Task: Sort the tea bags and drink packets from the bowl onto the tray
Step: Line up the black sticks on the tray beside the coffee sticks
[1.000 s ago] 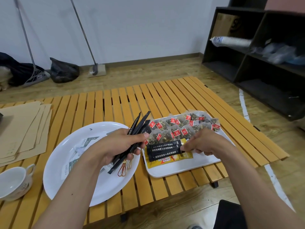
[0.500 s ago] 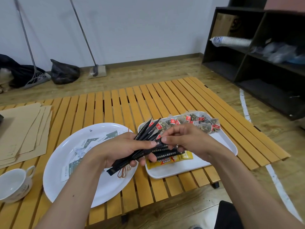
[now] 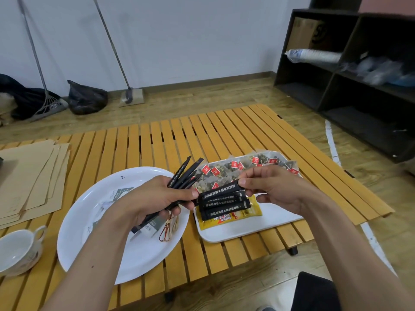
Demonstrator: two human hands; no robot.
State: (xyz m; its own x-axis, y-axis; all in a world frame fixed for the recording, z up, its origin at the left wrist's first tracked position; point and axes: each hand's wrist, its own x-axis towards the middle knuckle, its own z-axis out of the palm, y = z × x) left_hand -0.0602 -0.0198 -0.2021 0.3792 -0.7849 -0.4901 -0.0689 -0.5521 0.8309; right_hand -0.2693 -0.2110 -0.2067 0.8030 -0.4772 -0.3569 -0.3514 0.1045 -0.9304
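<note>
Left hand [image 3: 155,196] grips fanned bundle of black stick packets [image 3: 182,176] above right edge of white bowl [image 3: 94,241]. Right hand [image 3: 272,189] pinches end of one black packet [image 3: 219,191] between thumb and fingertips, over near left part of white tray [image 3: 251,225]. More black sticks [image 3: 224,204] lie on tray atop yellow Nescafe packet [image 3: 247,213]. Red-tagged tea bags [image 3: 256,162] fill tray's far half. Paper sachets [image 3: 119,194] in bowl. Cup [image 3: 18,250] near left; brown envelopes [image 3: 29,178] beyond.
</note>
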